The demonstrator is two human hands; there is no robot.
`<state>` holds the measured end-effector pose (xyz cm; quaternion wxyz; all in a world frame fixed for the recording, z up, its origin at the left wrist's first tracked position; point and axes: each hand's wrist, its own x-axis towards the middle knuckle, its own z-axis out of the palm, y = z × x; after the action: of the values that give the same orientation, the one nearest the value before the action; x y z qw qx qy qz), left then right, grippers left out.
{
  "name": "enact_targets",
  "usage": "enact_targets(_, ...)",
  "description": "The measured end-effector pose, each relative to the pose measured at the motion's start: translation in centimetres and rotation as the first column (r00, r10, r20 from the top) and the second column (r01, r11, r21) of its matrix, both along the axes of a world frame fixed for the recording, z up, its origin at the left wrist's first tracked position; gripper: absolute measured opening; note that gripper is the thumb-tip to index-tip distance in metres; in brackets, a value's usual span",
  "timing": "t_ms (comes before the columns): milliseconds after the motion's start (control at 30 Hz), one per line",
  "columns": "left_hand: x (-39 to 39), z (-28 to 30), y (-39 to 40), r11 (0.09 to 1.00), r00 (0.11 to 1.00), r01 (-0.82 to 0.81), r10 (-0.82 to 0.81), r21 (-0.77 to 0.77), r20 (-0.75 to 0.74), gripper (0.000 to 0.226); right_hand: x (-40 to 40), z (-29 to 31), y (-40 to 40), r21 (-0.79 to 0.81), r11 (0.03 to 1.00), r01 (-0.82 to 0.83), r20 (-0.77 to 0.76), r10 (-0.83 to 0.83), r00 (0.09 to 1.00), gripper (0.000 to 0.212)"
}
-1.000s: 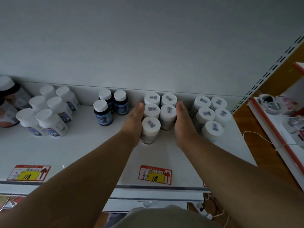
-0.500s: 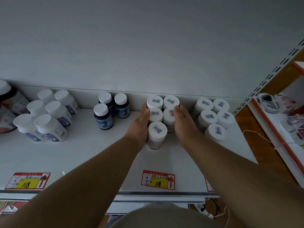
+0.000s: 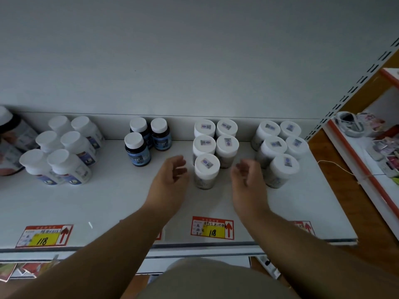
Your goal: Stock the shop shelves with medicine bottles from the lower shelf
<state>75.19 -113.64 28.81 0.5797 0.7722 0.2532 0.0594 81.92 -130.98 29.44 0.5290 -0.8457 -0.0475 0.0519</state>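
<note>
Grip: both hands hold nothing, fingers loosely curled.
Left hand (image 3: 170, 182): just left of the front bottle (image 3: 206, 171), not touching it.
Front bottle: stands upright on the shelf (image 3: 108, 203), in front of four white-capped bottles (image 3: 216, 139) like it.
Right hand (image 3: 248, 182): just right of the front bottle, close to the next bunch of bottles (image 3: 278, 147).
Risk: I think a quick move of the right hand could bump that bunch, and the bottles could tip over like dominoes because they stand so close together.

Front bottle (image 3: 206, 169) between both hands.
</note>
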Motion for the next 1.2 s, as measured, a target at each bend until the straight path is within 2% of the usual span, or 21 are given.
enact_targets(100, -1.1, -0.3, 0.1, 0.982, 0.996, 0.095, -0.092, 0.164, -0.022, 0.043, -1.7, -1.4, 0.2, -0.104, 0.976, -0.189, 0.005, 0.191, 0.982, 0.035)
enact_targets(200, -0.9, -0.3, 0.1, 0.958, 0.99, 0.14, -0.139, 0.25, -0.022, 0.044, -1.9, -1.4, 1.0, -0.153, 0.956, -0.25, 0.073, 0.263, 0.962, 0.041)
enact_targets(400, -0.6, -0.1, 0.0, 0.964, 0.993, 0.11, -0.116, 0.243, 0.009, 0.041, -2.1, -1.3, 1.8, -0.148, 0.97, -0.194, 0.131, 0.214, 0.968, 0.039)
enact_targets(733, -0.2, 0.0, 0.3, 0.955, 0.986, 0.153, -0.164, 0.254, 0.024, 0.044, -2.1, -1.2, 2.1, -0.151, 0.972, -0.18, 0.125, 0.199, 0.972, 0.034)
enact_targets(900, -0.3, -0.4, 0.4, 0.948, 0.986, 0.156, -0.167, 0.276, 0.016, 0.049, -1.9, -1.2, 1.9, -0.142, 0.971, -0.191, 0.101, 0.206, 0.973, 0.042)
enact_targets(1033, -1.2, -0.3, 0.4, 0.961, 0.994, 0.106, -0.112, 0.256, 0.006, 0.048, -1.7, -1.4, 1.0, -0.134, 0.964, -0.23, 0.098, 0.244, 0.965, 0.052)
enact_targets(1200, -4.0, 0.1, -0.8, 0.971, 0.998, -0.056, 0.059, 0.231, -0.005, 0.044, -1.8, -2.2, -0.3, -0.118, 0.959, -0.257, 0.108, 0.269, 0.957, 0.044)
